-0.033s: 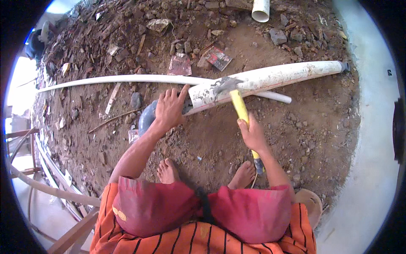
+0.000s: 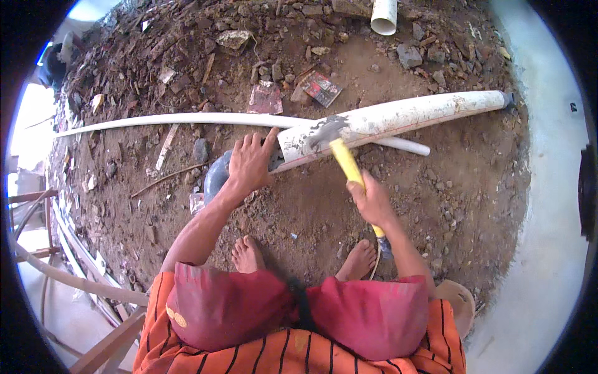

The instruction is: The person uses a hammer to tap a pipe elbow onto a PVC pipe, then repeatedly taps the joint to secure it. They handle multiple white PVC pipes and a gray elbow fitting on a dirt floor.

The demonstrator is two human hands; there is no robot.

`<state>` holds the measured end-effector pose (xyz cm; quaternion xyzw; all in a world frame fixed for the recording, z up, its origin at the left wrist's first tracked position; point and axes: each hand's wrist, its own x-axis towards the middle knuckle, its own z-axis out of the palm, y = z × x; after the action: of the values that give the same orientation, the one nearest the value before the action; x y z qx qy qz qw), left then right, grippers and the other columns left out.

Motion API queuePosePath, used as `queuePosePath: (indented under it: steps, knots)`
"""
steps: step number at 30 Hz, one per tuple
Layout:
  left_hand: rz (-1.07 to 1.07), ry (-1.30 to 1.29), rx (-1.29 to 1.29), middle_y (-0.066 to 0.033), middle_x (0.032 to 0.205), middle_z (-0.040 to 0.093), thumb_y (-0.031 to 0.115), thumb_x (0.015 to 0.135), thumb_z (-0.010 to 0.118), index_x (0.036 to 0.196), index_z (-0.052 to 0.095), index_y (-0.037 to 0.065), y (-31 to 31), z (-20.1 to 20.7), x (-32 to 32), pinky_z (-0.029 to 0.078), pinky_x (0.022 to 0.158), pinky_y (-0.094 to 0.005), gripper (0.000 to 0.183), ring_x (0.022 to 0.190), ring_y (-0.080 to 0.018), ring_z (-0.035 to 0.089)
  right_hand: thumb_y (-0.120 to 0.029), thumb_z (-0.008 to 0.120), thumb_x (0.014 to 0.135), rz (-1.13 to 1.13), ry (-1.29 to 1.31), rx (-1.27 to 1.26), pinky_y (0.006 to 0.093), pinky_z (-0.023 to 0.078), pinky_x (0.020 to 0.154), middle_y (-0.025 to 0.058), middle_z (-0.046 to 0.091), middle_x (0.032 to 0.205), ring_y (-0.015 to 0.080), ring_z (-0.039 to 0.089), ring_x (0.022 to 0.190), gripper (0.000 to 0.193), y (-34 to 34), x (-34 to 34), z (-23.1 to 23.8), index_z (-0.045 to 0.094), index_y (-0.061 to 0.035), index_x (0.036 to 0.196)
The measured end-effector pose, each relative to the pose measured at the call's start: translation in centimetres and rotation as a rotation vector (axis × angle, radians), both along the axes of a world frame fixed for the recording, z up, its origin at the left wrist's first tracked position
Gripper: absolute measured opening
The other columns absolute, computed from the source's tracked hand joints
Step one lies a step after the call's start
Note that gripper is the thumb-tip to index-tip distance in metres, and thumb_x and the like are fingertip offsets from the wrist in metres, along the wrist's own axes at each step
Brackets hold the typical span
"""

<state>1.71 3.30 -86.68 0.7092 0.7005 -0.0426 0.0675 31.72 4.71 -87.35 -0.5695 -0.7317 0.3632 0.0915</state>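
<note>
A thick, dirt-smeared white plastic pipe lies across the ground, with a grey pipe elbow at its left end. My left hand is wrapped over the elbow beside the pipe's cut end, its thumb side near the pipe. In my right hand is a hammer with a yellow handle and a dark butt end. The hammer's grey head is smeared by motion over the pipe's left part; whether it touches the pipe I cannot tell. Dark grey marks cover the pipe there.
A thinner white pipe passes under the thick one. Rubble and a short white pipe piece lie at the far side. My bare feet are close by. A pale wall bounds the right; wooden bars stand lower left.
The hammer and my right hand have shifted slightly left and nearer to me. The thick pipe's right end sits a touch lower. My left hand stays on the elbow.
</note>
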Motion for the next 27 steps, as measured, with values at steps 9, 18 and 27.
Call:
queuePosePath:
  steps: [9,18,27]
  knots:
    - [0.018,0.048,0.042,-0.0126,0.113,0.05,0.016,0.059,0.078,0.143,0.026,0.013,-1.3,-0.4,0.6,0.038,0.093,-0.0428,0.099,0.108,-0.0294,0.049,-0.038,0.059,0.087,-0.221,0.22,0.088,0.0477,0.047,0.065,0.0231,0.06,0.077,0.0417,0.059,0.072,0.044,0.6,-1.9,1.2,0.053,0.0017,0.105]
    - [0.013,0.068,0.155,-0.0134,0.118,0.047,0.011,0.062,0.073,0.144,0.025,0.012,-2.6,-2.0,0.6,0.037,0.093,-0.0443,0.095,0.111,-0.0293,0.046,-0.037,0.059,0.086,-0.174,0.156,0.156,0.0484,0.047,0.065,0.0234,0.059,0.077,0.0425,0.059,0.071,0.044,1.2,-1.1,3.3,0.053,0.0017,0.105]
    - [0.008,0.087,0.211,-0.0158,0.121,0.046,0.008,0.068,0.067,0.144,0.025,0.012,-3.3,-2.3,1.3,0.035,0.095,-0.0442,0.087,0.116,-0.0304,0.044,-0.037,0.059,0.086,-0.099,-0.106,0.026,0.049,0.046,0.066,0.0237,0.059,0.076,0.0433,0.058,0.071,0.043,2.1,-0.4,2.7,0.053,0.0016,0.105]
